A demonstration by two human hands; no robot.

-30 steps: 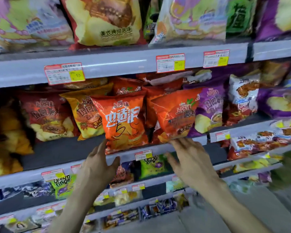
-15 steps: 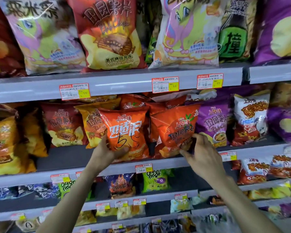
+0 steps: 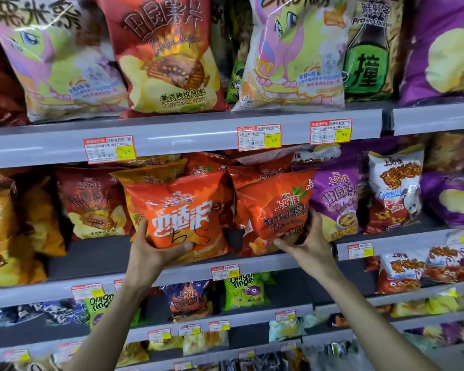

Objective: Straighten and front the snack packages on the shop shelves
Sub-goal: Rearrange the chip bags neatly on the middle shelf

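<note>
a person's left hand [image 3: 152,251] grips the lower corner of an orange chip bag [image 3: 182,210] at centre frame. the right hand [image 3: 308,245] clamps the red-orange bag [image 3: 276,207] just beside it. both bags stand at the front of the middle shelf [image 3: 91,253]. tugged too far forward, either bag could topple over the rail. more bags crowd the shelf behind them.

Two hands showed: the left hand [image 3: 150,253] and the right hand [image 3: 308,245]. Two orange bags stood at the front of the middle shelf, the left orange bag [image 3: 182,210] and the right orange bag [image 3: 276,207]. The upper shelf rail [image 3: 185,137] carried three price tags [image 3: 259,137]. Two pink cartoon bags [image 3: 292,54] stood above, and two green onion-rings bags [image 3: 243,289] below.
</note>
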